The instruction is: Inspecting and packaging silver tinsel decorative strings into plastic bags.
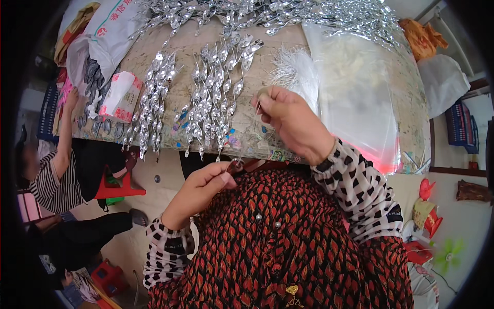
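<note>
My right hand [290,121] is raised over the table edge, thumb and forefinger pinched on a thin clear thread that runs down toward my lap. My left hand [203,188] sits lower, near my chest, fingers closed on a small silver leaf-shaped piece [235,166] at the thread's lower end. On the table [175,100] just beyond lie strings of silver leaf-shaped pieces [216,98] in rows, with another row [153,98] to the left. A bundle of white threads [293,69] lies behind my right hand.
A stack of clear plastic bags [355,98] covers the table's right side. A heap of silver strings [267,13] fills the far edge. A red-and-white packet [121,97] and white sack [110,31] lie left. Another person in a striped top [54,177] sits at the left, reaching onto the table.
</note>
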{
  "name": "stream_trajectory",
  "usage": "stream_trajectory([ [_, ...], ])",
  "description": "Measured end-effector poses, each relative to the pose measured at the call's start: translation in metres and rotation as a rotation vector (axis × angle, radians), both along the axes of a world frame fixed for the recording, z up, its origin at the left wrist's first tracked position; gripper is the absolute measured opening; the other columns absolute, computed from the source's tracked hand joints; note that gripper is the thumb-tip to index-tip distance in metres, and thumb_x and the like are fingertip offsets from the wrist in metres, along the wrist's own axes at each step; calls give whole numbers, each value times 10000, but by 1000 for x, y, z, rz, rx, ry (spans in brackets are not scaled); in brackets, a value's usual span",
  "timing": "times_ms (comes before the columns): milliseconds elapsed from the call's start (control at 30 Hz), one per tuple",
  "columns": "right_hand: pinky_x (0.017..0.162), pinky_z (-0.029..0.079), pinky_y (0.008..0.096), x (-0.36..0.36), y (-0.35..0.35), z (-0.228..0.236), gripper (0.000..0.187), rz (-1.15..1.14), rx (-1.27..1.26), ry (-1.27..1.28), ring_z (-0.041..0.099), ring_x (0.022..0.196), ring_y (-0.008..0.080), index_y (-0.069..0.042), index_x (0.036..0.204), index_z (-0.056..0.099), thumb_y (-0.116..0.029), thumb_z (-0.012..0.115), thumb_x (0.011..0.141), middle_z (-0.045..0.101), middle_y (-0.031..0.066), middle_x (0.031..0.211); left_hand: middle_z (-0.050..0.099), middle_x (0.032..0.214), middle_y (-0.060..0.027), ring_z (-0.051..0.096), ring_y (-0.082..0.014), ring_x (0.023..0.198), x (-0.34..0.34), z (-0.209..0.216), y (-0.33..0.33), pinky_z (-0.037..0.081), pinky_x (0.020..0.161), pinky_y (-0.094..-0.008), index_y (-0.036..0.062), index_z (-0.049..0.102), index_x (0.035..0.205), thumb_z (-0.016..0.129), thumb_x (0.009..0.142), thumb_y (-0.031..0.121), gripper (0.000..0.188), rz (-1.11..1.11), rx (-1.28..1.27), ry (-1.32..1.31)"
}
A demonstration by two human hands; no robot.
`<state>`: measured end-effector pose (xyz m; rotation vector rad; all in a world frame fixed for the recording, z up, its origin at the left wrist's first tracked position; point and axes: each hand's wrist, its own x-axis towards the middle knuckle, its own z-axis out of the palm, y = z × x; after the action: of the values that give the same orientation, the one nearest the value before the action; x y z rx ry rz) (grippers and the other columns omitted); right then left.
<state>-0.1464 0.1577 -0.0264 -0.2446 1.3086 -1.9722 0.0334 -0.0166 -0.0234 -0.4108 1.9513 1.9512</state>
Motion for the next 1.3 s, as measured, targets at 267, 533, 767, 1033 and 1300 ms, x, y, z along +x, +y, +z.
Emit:
stream_trajectory([
  [267,855,403,241,40,0,36,153,269,63,440,473,943,67,-6,1083,506,-84,459,961,524,22,1024,639,1071,-155,610,-242,1035,-22,25,7,439,955,-348,-21,540,1217,573,915,374,498,-172,422,82],
  [533,858,405,251,44,6,31,123,126,43,576,484,951,81,-14,1057,504,-60,442,962,524,26,1031,520,605,-14,438,-93,460,-43,29,17,338,426,-223,18,605,995,570,930,170,168,177,784,-103],
  [767,876,411,279,46,9,23,186,162,-57,121,509,962,108,-34,1105,507,-156,512,965,576,50,1077,442,537,23,332,-46,421,-44,34,27,243,406,-207,17,628,900,591,882,76,72,349,505,20],
  [1033,872,414,328,32,41,38,306,-364,275,1301,527,1021,237,-85,1151,550,-106,608,852,570,108,1159,526,630,46,375,-18,479,-43,39,40,267,444,-191,6,640,895,609,853,42,65,392,197,122],
  [1300,922,364,420,36,32,31,253,55,474,1663,474,1136,301,-114,980,632,-106,639,727,569,67,1175,580,753,63,441,10,628,-36,38,41,314,543,-153,2,647,915,609,865,32,70,305,119,236],
])
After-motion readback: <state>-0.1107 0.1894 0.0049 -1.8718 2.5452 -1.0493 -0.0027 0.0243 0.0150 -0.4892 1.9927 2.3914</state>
